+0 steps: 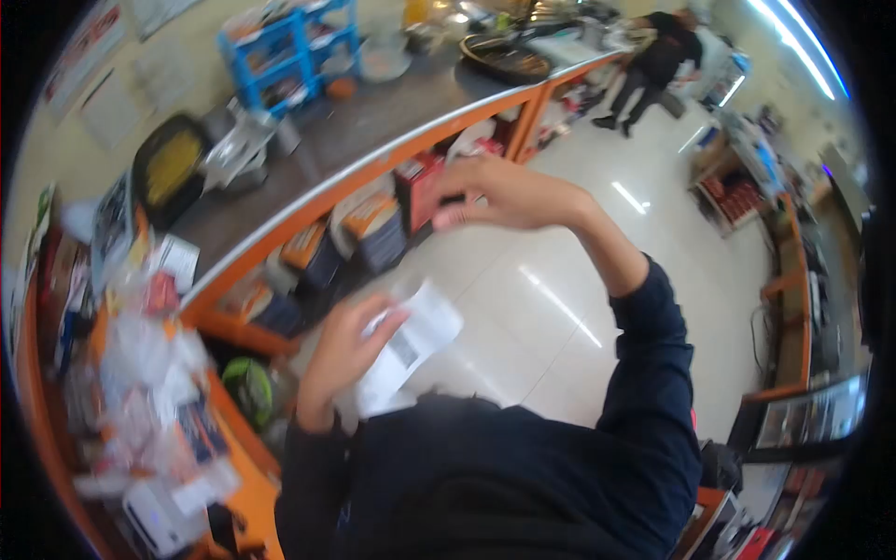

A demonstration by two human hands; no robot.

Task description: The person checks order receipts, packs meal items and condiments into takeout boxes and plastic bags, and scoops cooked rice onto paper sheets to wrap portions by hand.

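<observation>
My left hand (343, 353) is closed, its thumb and fingers pinching a white paper slip (431, 322) with a dark printed patch. The slip hangs in front of my body, low over the floor. Raised higher and to the right, my right hand (499, 191) has its fingers curved, with a gap between them and the thumb. It is slightly blurred, and I see nothing in it. Behind it, on the shelf under the counter, are a red package (422, 191) and dark packages with orange tops (373, 224).
A long counter (336, 135) with an orange frame carries a blue rack (271, 61) and a black tray of yellow food (173, 168). Plastic bags (140, 364) and a white device (163, 518) cover the left table. A person in dark clothes (658, 61) stands far back.
</observation>
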